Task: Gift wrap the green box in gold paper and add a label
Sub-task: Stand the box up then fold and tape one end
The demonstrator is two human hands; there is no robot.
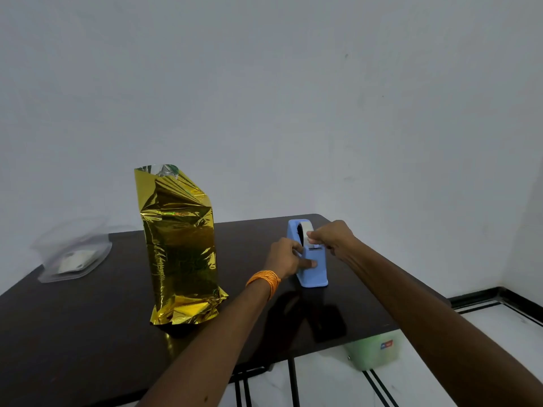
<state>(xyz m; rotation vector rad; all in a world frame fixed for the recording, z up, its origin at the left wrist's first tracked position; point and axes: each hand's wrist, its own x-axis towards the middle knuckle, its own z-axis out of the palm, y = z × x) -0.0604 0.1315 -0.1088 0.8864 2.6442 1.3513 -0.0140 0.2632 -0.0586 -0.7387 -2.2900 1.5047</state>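
The box stands upright on the dark table (88,333), sheathed in shiny gold paper (180,245); a sliver of green shows inside the open, crumpled top. To its right sits a light blue tape dispenser (313,273). My left hand (286,258), with an orange band at the wrist, grips the dispenser's left side, thumb across its front. My right hand (332,237) pinches the end of the tape at the dispenser's top.
A clear plastic pouch (73,254) holding white paper lies at the table's far left. A pale green container (373,351) sits on the tiled floor under the table's right edge. A white wall stands close behind the table.
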